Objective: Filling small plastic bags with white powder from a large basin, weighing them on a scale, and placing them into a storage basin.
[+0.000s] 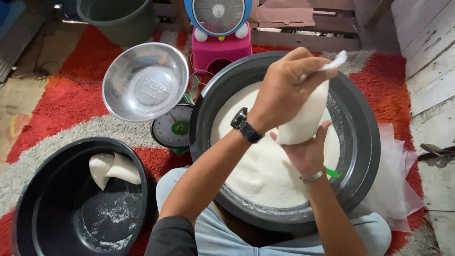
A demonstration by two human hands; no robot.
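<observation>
Powder-filled plastic bag [303, 118] is sitting upright at centre right of the frame, above the large black basin [365, 142] of white powder [265, 166], and you are holding it between both hands. Your left hand [284, 90], the one wearing the black wristwatch [245, 125], is reaching across from the lower left and closing over the top of the bag, its fingers curled tight around the gathered neck, with the twisted tail of film poking out past the knuckles toward the upper right. Your right hand [308, 151], with the thin bracelet [313, 177] at the wrist, is cupping the bag from underneath, fingers spread and pressing against its rounded bottom. The bag's long axis is running from lower left to upper right, leaning slightly, so the neck lies directly inside your left grip while the weight rests on the right palm. At lower left, two filled bags [113, 168] are lying in a smaller black basin [28, 213]. A steel bowl [144, 80] is resting on a dial scale [173, 127] at upper left, and a small fan [219, 16] stands at top centre.
</observation>
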